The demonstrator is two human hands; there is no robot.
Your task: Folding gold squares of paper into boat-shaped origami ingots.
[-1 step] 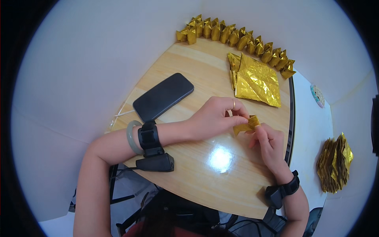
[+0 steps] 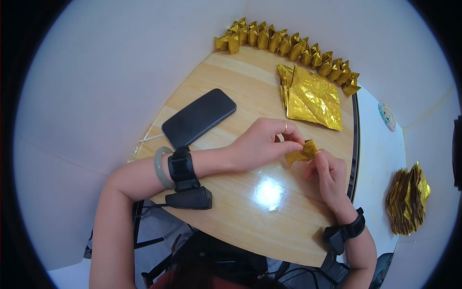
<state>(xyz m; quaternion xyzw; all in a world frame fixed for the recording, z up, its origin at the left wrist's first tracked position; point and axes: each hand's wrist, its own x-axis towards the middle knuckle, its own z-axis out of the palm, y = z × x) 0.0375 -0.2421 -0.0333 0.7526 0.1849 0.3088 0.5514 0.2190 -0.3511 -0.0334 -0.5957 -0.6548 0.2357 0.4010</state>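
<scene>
1. Head view looks down on a round wooden bench (image 2: pixel 231 96) with two bare hands at work over it.
2. The left hand (image 2: pixel 262 142) comes in from the left side. Its fingers are pinched shut on a small piece of gold paper (image 2: pixel 302 152).
3. The right hand (image 2: pixel 329 176) comes up from the lower right. Its fingers are closed on the same gold paper from below and from the right.
4. The gold paper is partly folded and crinkly. It sits between the two hands, just above the bench top, near the middle of the bench and a bit to the right.
5. A ring (image 2: pixel 285 127) shows on one finger of the left hand.
6. The left wrist wears a pale green bangle (image 2: pixel 160 167) and a black strap (image 2: pixel 182 166) right beside it. A small black box (image 2: pixel 190 198) hangs just below the strap.
7. The right wrist wears a black strap (image 2: pixel 353 226) too.
8. A dark phone (image 2: pixel 198 117) lies flat on the bench, to the left of the hands and well apart from the gold paper.
9. A stack of flat gold sheets (image 2: pixel 313 98) lies on the bench above the hands, near the right edge.
10. A long row of folded gold shapes (image 2: pixel 288 45) stands along the far edge of the bench, close together, one after the other.
11. Another pile of gold paper (image 2: pixel 408 200) lies off the bench on the far right, on a white surface.
12. A bright spot of light (image 2: pixel 268 192) shines on the wood just below the hands.
</scene>
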